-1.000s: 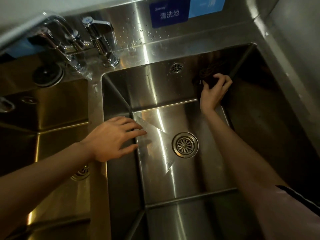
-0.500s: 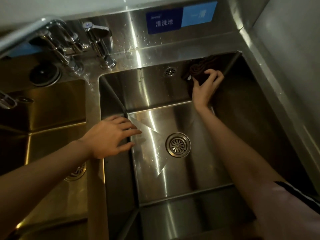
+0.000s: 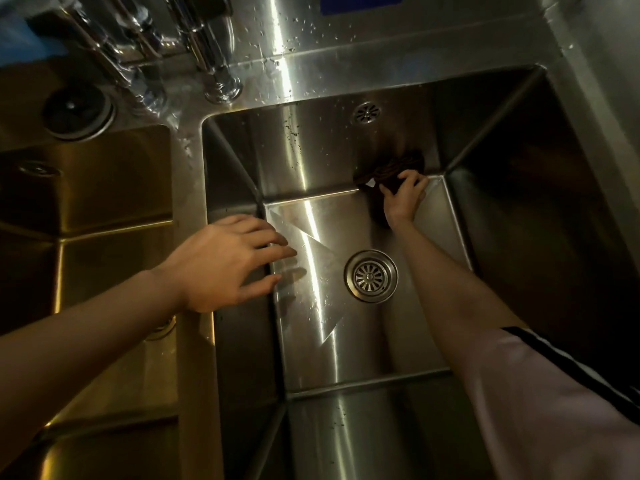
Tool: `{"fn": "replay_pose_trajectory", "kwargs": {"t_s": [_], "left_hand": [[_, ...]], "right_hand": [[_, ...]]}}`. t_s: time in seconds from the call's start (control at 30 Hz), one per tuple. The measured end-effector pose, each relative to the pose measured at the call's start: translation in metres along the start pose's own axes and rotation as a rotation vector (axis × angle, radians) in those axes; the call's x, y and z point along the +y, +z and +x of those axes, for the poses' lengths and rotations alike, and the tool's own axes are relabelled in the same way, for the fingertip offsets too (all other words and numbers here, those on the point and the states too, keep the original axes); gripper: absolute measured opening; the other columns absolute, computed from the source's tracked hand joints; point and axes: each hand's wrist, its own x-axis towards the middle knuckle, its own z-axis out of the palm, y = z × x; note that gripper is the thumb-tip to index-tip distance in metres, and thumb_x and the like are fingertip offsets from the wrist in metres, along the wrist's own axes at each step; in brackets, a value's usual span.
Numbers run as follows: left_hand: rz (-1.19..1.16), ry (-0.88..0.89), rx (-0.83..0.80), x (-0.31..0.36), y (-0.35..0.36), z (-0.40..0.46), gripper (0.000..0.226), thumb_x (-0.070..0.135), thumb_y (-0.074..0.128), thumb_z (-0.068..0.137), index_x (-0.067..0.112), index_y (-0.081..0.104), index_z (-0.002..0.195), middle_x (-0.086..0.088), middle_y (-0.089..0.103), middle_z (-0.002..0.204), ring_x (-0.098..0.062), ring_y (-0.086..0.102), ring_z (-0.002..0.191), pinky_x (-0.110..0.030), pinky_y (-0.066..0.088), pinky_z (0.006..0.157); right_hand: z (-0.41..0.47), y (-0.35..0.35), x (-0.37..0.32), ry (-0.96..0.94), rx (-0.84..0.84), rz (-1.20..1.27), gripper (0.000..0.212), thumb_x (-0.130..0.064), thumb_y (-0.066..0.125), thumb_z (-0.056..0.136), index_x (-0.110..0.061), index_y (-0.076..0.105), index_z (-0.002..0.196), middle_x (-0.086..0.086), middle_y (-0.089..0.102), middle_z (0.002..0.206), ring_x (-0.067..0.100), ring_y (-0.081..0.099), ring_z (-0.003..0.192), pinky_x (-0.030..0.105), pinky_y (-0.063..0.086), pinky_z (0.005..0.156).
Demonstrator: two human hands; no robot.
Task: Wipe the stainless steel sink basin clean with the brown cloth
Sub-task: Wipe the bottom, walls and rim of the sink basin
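Observation:
The stainless steel sink basin [image 3: 304, 157] fills the middle of the head view, with a round drain [image 3: 371, 276] in its floor. A dark brown cloth [image 3: 394, 171] is bunched against the lower part of the back wall, near the far right corner. My right hand [image 3: 403, 197] grips the cloth and presses it where the back wall meets the floor. My left hand [image 3: 228, 263] rests flat with fingers apart on the divider at the basin's left rim and holds nothing.
Chrome faucets [image 3: 211, 46] stand on the wet ledge behind the basin's left corner. A second basin [image 3: 86, 209] lies to the left. An overflow hole [image 3: 366, 112] sits high on the back wall. A steel side wall [image 3: 595, 81] rises at the right.
My right hand has slid the cloth down the back wall from near the top right corner to the floor edge. The camera has tilted downward. My left hand stays on the divider.

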Motion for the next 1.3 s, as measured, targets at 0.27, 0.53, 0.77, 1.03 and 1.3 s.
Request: {"fn": "replay_pose_trajectory", "kwargs": {"t_s": [0.27, 0.53, 0.77, 1.03, 1.3], "left_hand": [[-0.008, -0.007, -0.019, -0.002, 0.001, 0.000, 0.050, 0.051, 0.033, 0.092, 0.025, 0.058, 0.127, 0.000, 0.064, 0.120, -0.019, 0.058, 0.115, -0.036, 0.041, 0.098], [0.016, -0.048, -0.022, 0.001, 0.000, -0.001, 0.052, 0.054, 0.031, 0.091, 0.026, 0.059, 0.125, -0.001, 0.065, 0.119, -0.019, 0.060, 0.113, -0.036, 0.043, 0.094], [0.025, -0.045, -0.053, 0.003, 0.000, -0.001, 0.059, 0.062, 0.028, 0.089, 0.028, 0.056, 0.128, -0.001, 0.063, 0.125, -0.019, 0.056, 0.118, -0.036, 0.040, 0.097], [0.030, -0.017, -0.037, 0.002, -0.001, 0.000, 0.058, 0.060, 0.028, 0.090, 0.028, 0.057, 0.129, 0.000, 0.062, 0.125, -0.019, 0.055, 0.119, -0.038, 0.041, 0.099], [-0.011, 0.002, -0.016, -0.001, 0.002, 0.000, 0.058, 0.060, 0.027, 0.090, 0.026, 0.059, 0.126, -0.001, 0.063, 0.123, -0.021, 0.056, 0.117, -0.040, 0.044, 0.096]], "right_hand": [[-0.010, -0.004, -0.010, -0.030, 0.150, 0.116, 0.030, -0.007, 0.070, 0.082, -0.003, 0.055, 0.107, 0.018, 0.044, 0.127, 0.031, 0.048, 0.118, 0.026, 0.039, 0.098], [-0.018, -0.061, -0.068, -0.238, 0.377, 0.296, 0.030, -0.005, 0.074, 0.076, -0.003, 0.057, 0.100, 0.012, 0.045, 0.122, 0.024, 0.051, 0.117, 0.031, 0.046, 0.102], [-0.026, -0.116, -0.120, -0.411, 0.446, 0.387, 0.030, -0.007, 0.075, 0.075, -0.003, 0.058, 0.099, 0.012, 0.046, 0.120, 0.022, 0.050, 0.117, 0.010, 0.037, 0.101], [-0.031, -0.091, -0.121, -0.388, 0.477, 0.349, 0.033, -0.004, 0.073, 0.076, 0.002, 0.053, 0.101, 0.018, 0.041, 0.124, 0.026, 0.048, 0.120, 0.028, 0.046, 0.101], [-0.034, -0.024, -0.074, -0.245, 0.330, 0.248, 0.033, -0.002, 0.071, 0.077, 0.002, 0.053, 0.104, 0.020, 0.038, 0.129, 0.030, 0.044, 0.123, 0.041, 0.043, 0.104]]}}
